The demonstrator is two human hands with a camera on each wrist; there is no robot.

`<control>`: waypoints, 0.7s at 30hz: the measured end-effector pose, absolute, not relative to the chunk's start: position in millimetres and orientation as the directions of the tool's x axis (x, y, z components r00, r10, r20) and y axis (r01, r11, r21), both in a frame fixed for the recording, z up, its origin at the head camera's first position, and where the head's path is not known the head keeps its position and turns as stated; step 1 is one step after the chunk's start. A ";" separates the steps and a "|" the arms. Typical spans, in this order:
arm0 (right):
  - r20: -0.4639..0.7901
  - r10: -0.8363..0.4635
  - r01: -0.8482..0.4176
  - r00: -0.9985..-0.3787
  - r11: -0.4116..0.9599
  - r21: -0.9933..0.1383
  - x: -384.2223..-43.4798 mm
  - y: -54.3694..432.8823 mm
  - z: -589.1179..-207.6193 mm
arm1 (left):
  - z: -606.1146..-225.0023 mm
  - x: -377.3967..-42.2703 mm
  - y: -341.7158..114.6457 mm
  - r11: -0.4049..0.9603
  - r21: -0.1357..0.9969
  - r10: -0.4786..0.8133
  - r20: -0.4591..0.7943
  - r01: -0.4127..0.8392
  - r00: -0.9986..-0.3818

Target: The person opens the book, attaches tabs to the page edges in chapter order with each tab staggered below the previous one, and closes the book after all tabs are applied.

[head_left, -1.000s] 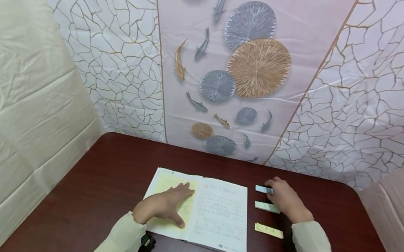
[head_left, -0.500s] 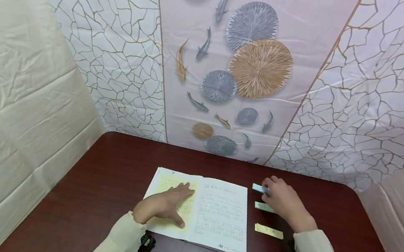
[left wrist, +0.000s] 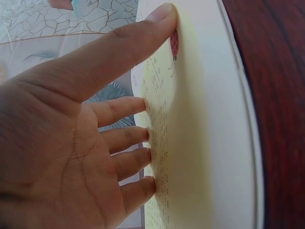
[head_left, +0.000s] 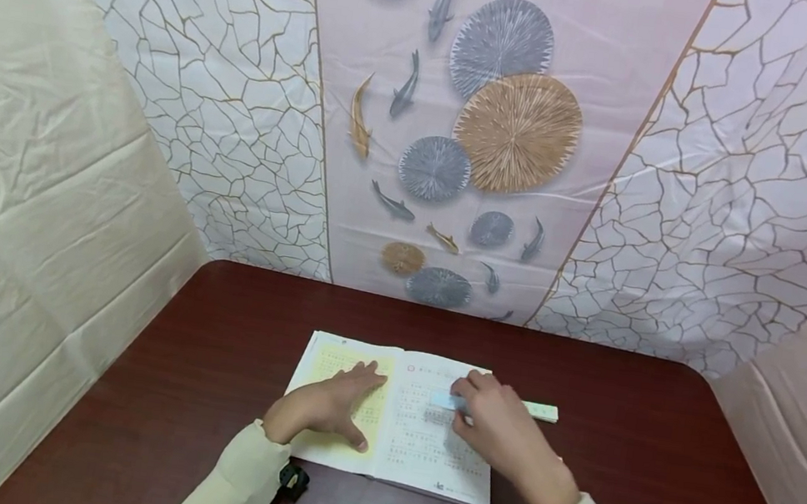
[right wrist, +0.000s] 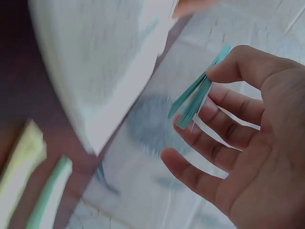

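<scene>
An open book [head_left: 415, 468] lies on the dark red-brown table, its left page tinted yellow. My left hand [head_left: 333, 405] rests spread on that page; the left wrist view shows its thumb and straight fingertips touching the paper [left wrist: 190, 143]. Over the right page, my right hand [head_left: 506, 431] pinches a blue pad of sticky notes [head_left: 442, 400]. In the right wrist view the blue-green pad [right wrist: 195, 100] sits between thumb and fingers, fanned into two parts. A green sticky-note pad [head_left: 543, 411] lies just right of the book.
A yellow sticky-note pad [right wrist: 21, 164] lies beside the green one; my right arm mostly hides it in the head view. A patterned cloth [head_left: 436, 231] hangs behind the table's far edge, and plain cloth [head_left: 59, 226] hangs at the left.
My right hand has lifted the blue pad from the table right of the book and carried it left over the right page. My left hand has stayed in place.
</scene>
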State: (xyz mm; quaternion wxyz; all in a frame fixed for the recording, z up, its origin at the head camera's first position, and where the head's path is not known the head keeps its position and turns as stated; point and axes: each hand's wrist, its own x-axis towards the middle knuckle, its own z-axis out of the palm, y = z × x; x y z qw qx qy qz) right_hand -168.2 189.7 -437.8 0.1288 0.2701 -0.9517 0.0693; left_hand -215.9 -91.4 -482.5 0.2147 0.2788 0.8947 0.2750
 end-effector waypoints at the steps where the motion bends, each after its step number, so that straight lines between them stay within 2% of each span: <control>1: 0.275 -0.500 -0.535 -0.821 0.842 -0.067 -166.5 183.1 -441.2 | -482.7 -215.9 -91.8 0.693 0.612 0.617 -0.230 0.381 -0.753; 9: 0.190 -0.516 -0.544 -0.835 0.826 -0.149 -158.9 149.7 -470.2 | -483.5 -217.2 -90.5 0.706 0.599 0.610 -0.244 0.378 -0.754; 14: 0.177 -0.522 -0.547 -0.834 0.824 -0.148 -158.1 144.3 -478.8 | -483.3 -218.0 -90.4 0.719 0.577 0.606 -0.248 0.387 -0.756; 21: 0.185 -0.505 -0.531 -0.843 0.837 -0.136 -156.2 141.5 -479.5 | -471.6 -209.9 -85.0 0.749 0.483 0.607 -0.223 0.454 -0.763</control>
